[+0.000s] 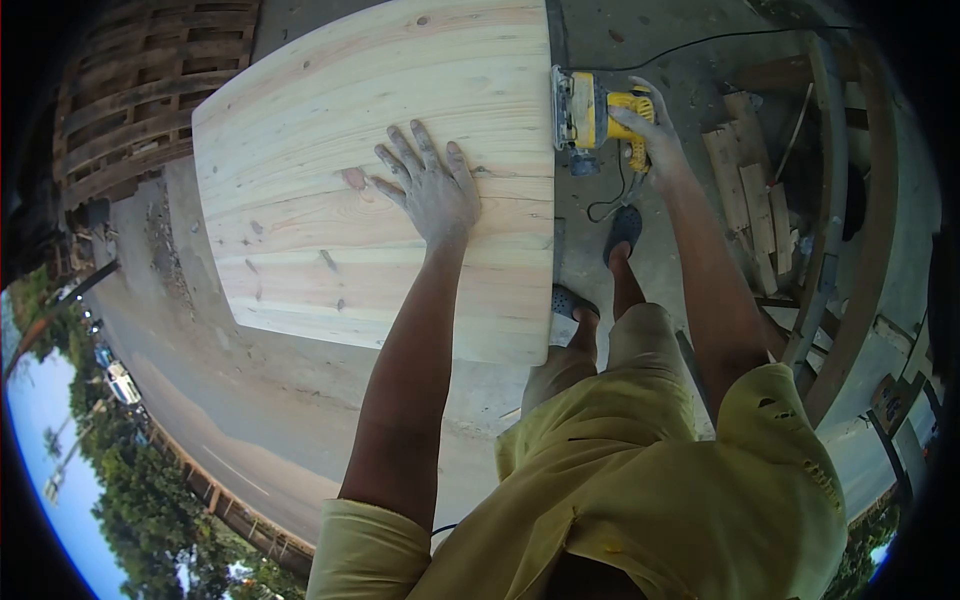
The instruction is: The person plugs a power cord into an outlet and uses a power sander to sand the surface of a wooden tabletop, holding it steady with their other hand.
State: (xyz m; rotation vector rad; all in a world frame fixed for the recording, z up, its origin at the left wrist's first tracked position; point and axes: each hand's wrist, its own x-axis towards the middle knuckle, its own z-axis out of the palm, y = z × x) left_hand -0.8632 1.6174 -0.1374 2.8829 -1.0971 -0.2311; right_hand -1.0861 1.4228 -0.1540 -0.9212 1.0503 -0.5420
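A wide pale wooden panel point(300, 200) with rounded corners and dark knots lies in front of me. My left hand point(435, 190) rests flat on its surface, dusty, with fingers spread. My right hand point(655, 130) is wrapped round the yellow body of an electric sander point(620, 115). The sander is turned on its side, its flat pad right at the panel's right edge. A black cord point(740, 38) runs from near the sander toward the upper right. Part of the sander's grip is hidden by my fingers.
Wood offcuts point(755, 195) lie in a pile on the right, beside a wooden frame point(825, 190). Slatted pallets point(150, 90) stand at the upper left. My feet in dark clogs point(622, 232) are on the concrete floor below the sander. A road point(220, 430) runs along the left.
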